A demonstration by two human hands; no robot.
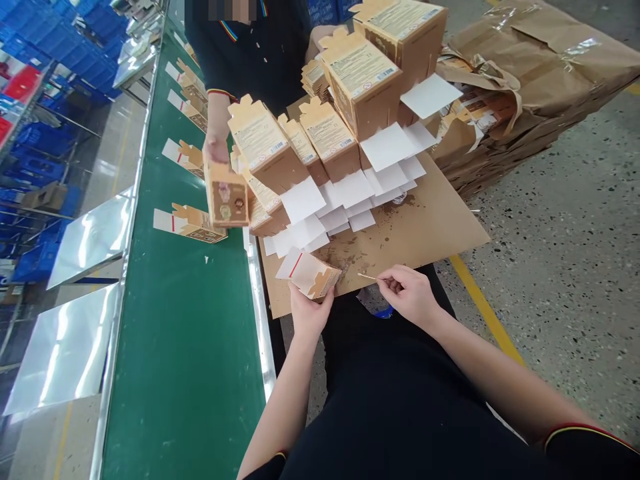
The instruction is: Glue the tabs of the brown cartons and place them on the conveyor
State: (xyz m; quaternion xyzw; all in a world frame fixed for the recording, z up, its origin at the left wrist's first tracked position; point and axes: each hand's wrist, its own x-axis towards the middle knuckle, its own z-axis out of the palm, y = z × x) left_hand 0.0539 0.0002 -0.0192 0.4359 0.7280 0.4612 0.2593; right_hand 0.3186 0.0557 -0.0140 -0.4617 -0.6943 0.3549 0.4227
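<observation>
My left hand [306, 312] grips a small tan carton [309, 273] with a white flap and a red stripe, held just above the near edge of a brown cardboard sheet [430, 230]. My right hand [411, 292] pinches a thin strip [367, 276] that points left toward the carton. Behind, a tall heap of folded tan cartons [320, 143] with white flaps rests on the sheet. Across from me, a co-worker's hand [216, 148] holds an upright carton [226, 195] over the belt's edge.
A green conveyor belt [185, 360] runs along my left, with several flat cartons [193, 223] lying on it. Silver panels [65, 353] flank the belt's left side. Blue crates [85, 47] fill the far left. Brown paper-wrapped bundles [530, 73] sit on the speckled floor at right.
</observation>
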